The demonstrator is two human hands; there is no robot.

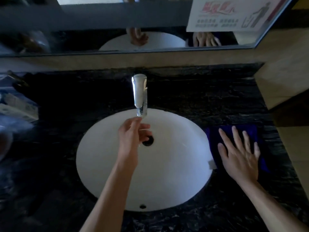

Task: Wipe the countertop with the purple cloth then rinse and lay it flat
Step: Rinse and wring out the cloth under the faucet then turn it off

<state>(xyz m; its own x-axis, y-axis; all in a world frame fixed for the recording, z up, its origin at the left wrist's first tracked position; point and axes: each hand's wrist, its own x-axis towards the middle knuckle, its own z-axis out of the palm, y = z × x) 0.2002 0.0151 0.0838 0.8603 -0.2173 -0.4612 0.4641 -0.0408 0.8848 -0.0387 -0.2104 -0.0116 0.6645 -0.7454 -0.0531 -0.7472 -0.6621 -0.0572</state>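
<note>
The purple cloth point(215, 139) lies spread on the black marble countertop point(192, 97), just right of the white oval sink point(175, 173). My right hand point(239, 154) rests flat on the cloth, fingers straight and apart. A small white tag shows at the cloth's near left corner. My left hand point(132, 136) hovers over the basin under the chrome faucet point(140, 94), its fingers loosely curled and holding nothing. A thin stream of water runs from the spout past my fingers toward the dark drain point(148, 142).
A mirror point(117, 22) runs along the back wall, with a printed notice point(234, 12) stuck on its right part. Blurred boxes and bottles point(15, 101) crowd the counter's left end. A beige wall point(284, 81) bounds the counter on the right.
</note>
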